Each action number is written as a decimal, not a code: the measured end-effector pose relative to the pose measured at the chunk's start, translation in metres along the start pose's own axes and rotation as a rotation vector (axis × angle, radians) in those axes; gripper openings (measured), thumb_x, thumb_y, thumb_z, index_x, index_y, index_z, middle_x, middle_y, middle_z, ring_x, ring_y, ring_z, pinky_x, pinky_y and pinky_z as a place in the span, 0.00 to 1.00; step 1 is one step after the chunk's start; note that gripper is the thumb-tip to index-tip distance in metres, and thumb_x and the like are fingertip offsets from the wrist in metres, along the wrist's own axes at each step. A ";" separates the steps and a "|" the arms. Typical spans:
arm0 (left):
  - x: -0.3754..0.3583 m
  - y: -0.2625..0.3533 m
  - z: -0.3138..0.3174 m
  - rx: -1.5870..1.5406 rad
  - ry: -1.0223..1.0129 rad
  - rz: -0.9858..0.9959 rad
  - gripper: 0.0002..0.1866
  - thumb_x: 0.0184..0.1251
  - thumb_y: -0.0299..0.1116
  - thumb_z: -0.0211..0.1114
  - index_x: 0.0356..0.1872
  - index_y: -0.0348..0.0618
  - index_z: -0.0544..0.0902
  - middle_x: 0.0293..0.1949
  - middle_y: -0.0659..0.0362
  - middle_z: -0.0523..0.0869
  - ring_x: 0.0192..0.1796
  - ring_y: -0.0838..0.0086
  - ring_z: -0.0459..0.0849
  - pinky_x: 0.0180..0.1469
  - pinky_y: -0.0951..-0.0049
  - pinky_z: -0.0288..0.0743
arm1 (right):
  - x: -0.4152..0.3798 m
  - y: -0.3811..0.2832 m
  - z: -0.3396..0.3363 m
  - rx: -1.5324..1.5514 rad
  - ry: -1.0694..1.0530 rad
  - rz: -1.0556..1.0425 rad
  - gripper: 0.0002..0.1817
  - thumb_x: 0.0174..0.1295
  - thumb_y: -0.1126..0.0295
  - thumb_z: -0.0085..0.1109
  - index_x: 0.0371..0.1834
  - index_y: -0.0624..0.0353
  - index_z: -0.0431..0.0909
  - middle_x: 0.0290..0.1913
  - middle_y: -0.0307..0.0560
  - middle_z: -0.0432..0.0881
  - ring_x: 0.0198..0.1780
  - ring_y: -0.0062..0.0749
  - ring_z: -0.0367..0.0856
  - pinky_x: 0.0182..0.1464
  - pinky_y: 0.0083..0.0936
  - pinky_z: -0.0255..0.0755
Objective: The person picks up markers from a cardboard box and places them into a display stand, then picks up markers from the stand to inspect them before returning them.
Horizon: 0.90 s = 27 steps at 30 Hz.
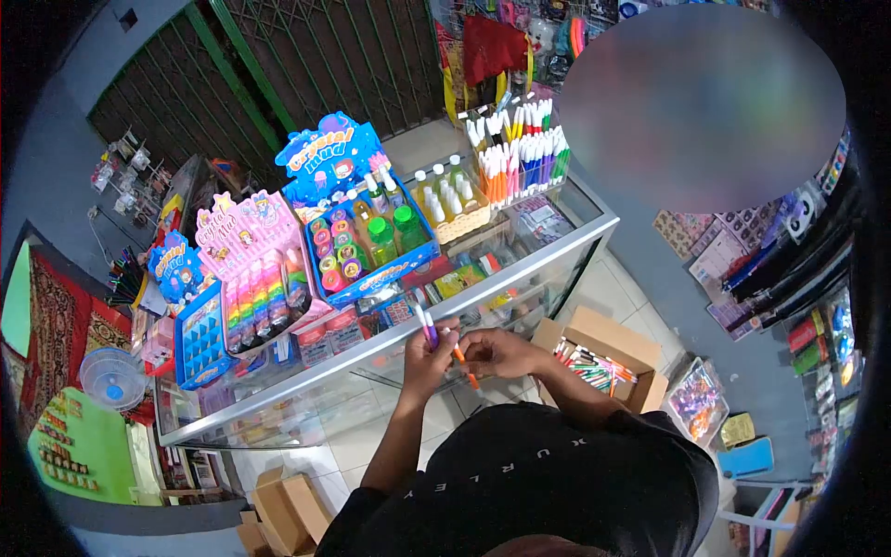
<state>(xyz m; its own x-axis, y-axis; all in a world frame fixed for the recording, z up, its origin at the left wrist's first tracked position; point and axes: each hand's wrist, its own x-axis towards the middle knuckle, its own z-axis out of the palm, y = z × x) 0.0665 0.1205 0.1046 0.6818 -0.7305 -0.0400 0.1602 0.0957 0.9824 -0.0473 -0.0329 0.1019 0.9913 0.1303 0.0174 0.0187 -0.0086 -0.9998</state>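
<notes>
My left hand (427, 364) is closed around a purple marker (431, 334) with a white cap, in front of the glass counter's edge. The white ends above its fingers suggest a second marker beside it. An orange marker (459, 356) slants downward between the hands. The fingers of my right hand (501, 353) are pinched at this orange one, partly hiding it. On the counter's far corner stands a clear holder (524, 172) packed with markers in several colours. To the right of my hands, a cardboard box (613, 334) on the floor holds many loose markers.
On the glass counter (390, 348) stand a blue Crystal Mud display box (376, 278), a pink one (255, 251) and a basket of bottles (455, 223). An open carton (288, 511) lies at lower left. A clear bag (696, 404) sits right of the marker box.
</notes>
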 end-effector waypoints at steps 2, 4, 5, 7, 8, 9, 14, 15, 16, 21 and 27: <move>0.002 -0.001 0.005 -0.079 0.022 -0.070 0.11 0.73 0.35 0.58 0.46 0.38 0.80 0.21 0.67 0.74 0.19 0.86 0.69 0.21 0.81 0.62 | -0.005 0.009 -0.017 -0.010 0.099 -0.031 0.20 0.62 0.76 0.61 0.55 0.60 0.67 0.39 0.46 0.84 0.38 0.24 0.81 0.39 0.23 0.76; 0.000 -0.014 -0.001 -0.117 0.042 -0.076 0.19 0.77 0.43 0.50 0.53 0.37 0.76 0.18 0.68 0.64 0.17 0.82 0.62 0.21 0.77 0.59 | -0.009 0.001 -0.043 0.015 0.259 -0.015 0.26 0.62 0.77 0.60 0.61 0.58 0.61 0.39 0.48 0.84 0.38 0.26 0.82 0.38 0.24 0.77; -0.002 -0.016 -0.004 -0.182 0.064 -0.091 0.20 0.78 0.44 0.48 0.53 0.37 0.76 0.17 0.67 0.63 0.17 0.81 0.62 0.21 0.76 0.59 | -0.007 0.002 -0.063 -0.002 0.326 -0.076 0.30 0.61 0.80 0.59 0.64 0.57 0.55 0.38 0.49 0.83 0.38 0.28 0.83 0.37 0.24 0.78; -0.010 -0.023 -0.014 -0.264 0.068 -0.113 0.23 0.78 0.49 0.45 0.54 0.37 0.75 0.17 0.67 0.62 0.16 0.80 0.61 0.20 0.75 0.58 | 0.000 -0.016 -0.100 -0.105 0.502 -0.207 0.36 0.60 0.84 0.56 0.69 0.56 0.48 0.37 0.51 0.82 0.38 0.30 0.84 0.36 0.24 0.78; -0.014 -0.027 -0.018 -0.279 0.088 -0.116 0.23 0.78 0.49 0.45 0.53 0.37 0.75 0.17 0.66 0.62 0.16 0.80 0.62 0.20 0.75 0.59 | 0.001 -0.035 -0.114 -0.190 0.608 -0.277 0.38 0.59 0.86 0.55 0.70 0.55 0.46 0.37 0.51 0.82 0.37 0.31 0.84 0.35 0.24 0.79; -0.018 -0.031 -0.021 -0.294 0.109 -0.118 0.23 0.78 0.48 0.46 0.53 0.38 0.75 0.16 0.66 0.63 0.16 0.79 0.62 0.20 0.74 0.59 | 0.004 -0.046 -0.131 -0.168 0.671 -0.271 0.39 0.59 0.87 0.53 0.71 0.55 0.45 0.36 0.51 0.82 0.36 0.30 0.83 0.35 0.24 0.79; -0.033 -0.048 -0.024 -0.357 0.245 -0.145 0.22 0.78 0.48 0.46 0.52 0.39 0.75 0.16 0.66 0.64 0.15 0.79 0.61 0.19 0.75 0.58 | 0.022 -0.088 -0.194 -0.212 0.805 -0.428 0.40 0.56 0.87 0.53 0.72 0.55 0.47 0.35 0.47 0.79 0.31 0.25 0.81 0.33 0.22 0.75; -0.034 -0.049 -0.023 -0.366 0.252 -0.133 0.22 0.78 0.48 0.46 0.52 0.39 0.75 0.16 0.66 0.64 0.15 0.79 0.61 0.19 0.75 0.58 | 0.026 -0.092 -0.204 -0.228 0.805 -0.456 0.39 0.57 0.86 0.53 0.71 0.55 0.48 0.35 0.47 0.79 0.30 0.25 0.81 0.33 0.21 0.75; -0.034 -0.051 -0.022 -0.375 0.258 -0.122 0.22 0.78 0.48 0.46 0.52 0.39 0.75 0.16 0.66 0.64 0.15 0.79 0.62 0.19 0.75 0.58 | 0.031 -0.097 -0.212 -0.245 0.806 -0.483 0.38 0.58 0.86 0.53 0.71 0.55 0.49 0.35 0.46 0.78 0.30 0.24 0.81 0.32 0.21 0.75; -0.033 -0.052 -0.014 -0.384 0.280 -0.106 0.22 0.78 0.48 0.46 0.52 0.39 0.75 0.16 0.66 0.65 0.15 0.79 0.62 0.20 0.74 0.59 | 0.057 -0.121 -0.246 -0.380 0.942 -0.593 0.22 0.64 0.80 0.56 0.61 0.60 0.64 0.34 0.43 0.80 0.33 0.19 0.82 0.33 0.17 0.73; -0.038 -0.054 -0.012 -0.372 0.311 -0.085 0.21 0.78 0.48 0.46 0.50 0.39 0.75 0.16 0.67 0.64 0.14 0.79 0.62 0.19 0.75 0.59 | 0.077 -0.145 -0.262 -0.557 1.014 -0.686 0.18 0.63 0.77 0.60 0.57 0.59 0.73 0.32 0.42 0.81 0.31 0.17 0.79 0.34 0.17 0.73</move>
<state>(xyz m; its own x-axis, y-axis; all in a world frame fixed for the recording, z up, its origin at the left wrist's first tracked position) 0.0411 0.1511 0.0505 0.8266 -0.5155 -0.2257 0.4304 0.3208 0.8437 0.0603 -0.2810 0.2508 0.4146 -0.5130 0.7516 0.3559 -0.6687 -0.6528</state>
